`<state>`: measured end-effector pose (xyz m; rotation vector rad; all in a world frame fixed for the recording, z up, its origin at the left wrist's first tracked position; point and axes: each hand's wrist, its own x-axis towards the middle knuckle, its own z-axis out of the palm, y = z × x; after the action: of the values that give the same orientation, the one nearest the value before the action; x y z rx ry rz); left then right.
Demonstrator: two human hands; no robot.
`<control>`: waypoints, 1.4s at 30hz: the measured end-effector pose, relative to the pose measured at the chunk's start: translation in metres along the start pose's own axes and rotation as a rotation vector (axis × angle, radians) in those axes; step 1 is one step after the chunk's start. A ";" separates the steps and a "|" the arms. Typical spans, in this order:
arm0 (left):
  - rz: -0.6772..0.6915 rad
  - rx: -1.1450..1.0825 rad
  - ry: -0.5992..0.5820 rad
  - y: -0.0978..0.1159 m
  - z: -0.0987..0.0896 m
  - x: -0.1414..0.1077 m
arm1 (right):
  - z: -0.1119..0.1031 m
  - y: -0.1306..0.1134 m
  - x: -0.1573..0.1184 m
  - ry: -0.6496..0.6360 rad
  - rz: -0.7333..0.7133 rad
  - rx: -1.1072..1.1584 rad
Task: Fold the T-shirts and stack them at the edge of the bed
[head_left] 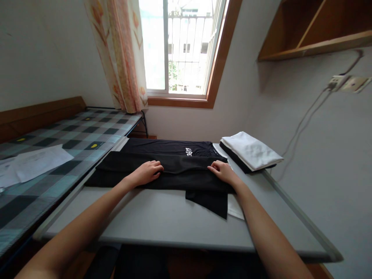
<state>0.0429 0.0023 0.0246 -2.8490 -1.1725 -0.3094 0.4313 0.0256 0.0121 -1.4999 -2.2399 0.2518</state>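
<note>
A black T-shirt (180,180) lies sideways across the table, its far part folded over in a long strip and one sleeve (210,201) sticking out toward me. My left hand (147,171) rests on the middle of the shirt, fingers curled closed on the fold. Near the shirt's right end, my right hand (222,170) pinches the same fold. Beyond the strip lie dark shorts (171,146) with white "LIFE" lettering. White cloth (235,205) shows from under the shirt by my right forearm. What the fingertips hold underneath is partly hidden.
A folded white garment (251,151) sits on folded black cloth (244,164) at the table's right back. The white table (162,217) borders a bed with a checked cover (69,131) and papers (40,162). A shelf (314,42) and socket (338,83) are on the right wall.
</note>
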 end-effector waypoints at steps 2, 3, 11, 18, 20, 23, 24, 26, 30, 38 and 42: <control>-0.045 0.014 -0.022 -0.018 -0.007 -0.020 | 0.000 0.001 0.000 -0.001 0.008 0.004; -0.079 0.020 -0.029 -0.029 -0.011 -0.032 | 0.001 0.002 0.000 -0.003 0.010 0.001; -0.500 0.161 -0.023 -0.105 -0.030 -0.131 | 0.002 0.002 0.002 0.020 0.009 -0.068; -0.565 0.144 0.024 -0.106 -0.035 -0.153 | 0.002 -0.002 0.002 0.063 0.039 -0.216; -0.572 0.150 0.037 -0.096 -0.038 -0.143 | 0.001 -0.008 0.002 0.112 0.024 -0.274; -0.541 0.118 0.092 -0.077 -0.038 -0.117 | 0.005 -0.023 0.005 0.206 -0.019 -0.273; -0.513 0.088 0.109 -0.071 -0.035 -0.105 | 0.009 -0.030 0.006 0.222 -0.044 -0.248; -0.442 0.016 0.145 -0.058 -0.028 -0.079 | 0.019 -0.045 0.009 0.206 -0.118 -0.188; -0.271 -0.101 0.214 -0.033 -0.004 -0.025 | 0.042 -0.067 0.011 0.000 -0.208 -0.179; -0.306 -0.051 0.086 -0.009 0.040 0.016 | 0.045 -0.048 0.013 -0.194 -0.104 -0.239; -0.331 -0.037 0.067 -0.011 0.040 0.011 | 0.040 -0.030 0.012 -0.195 -0.008 -0.240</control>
<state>0.0496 0.0220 -0.0132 -2.6408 -1.6379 -0.4381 0.3845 0.0276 -0.0088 -1.6500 -2.5035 0.1346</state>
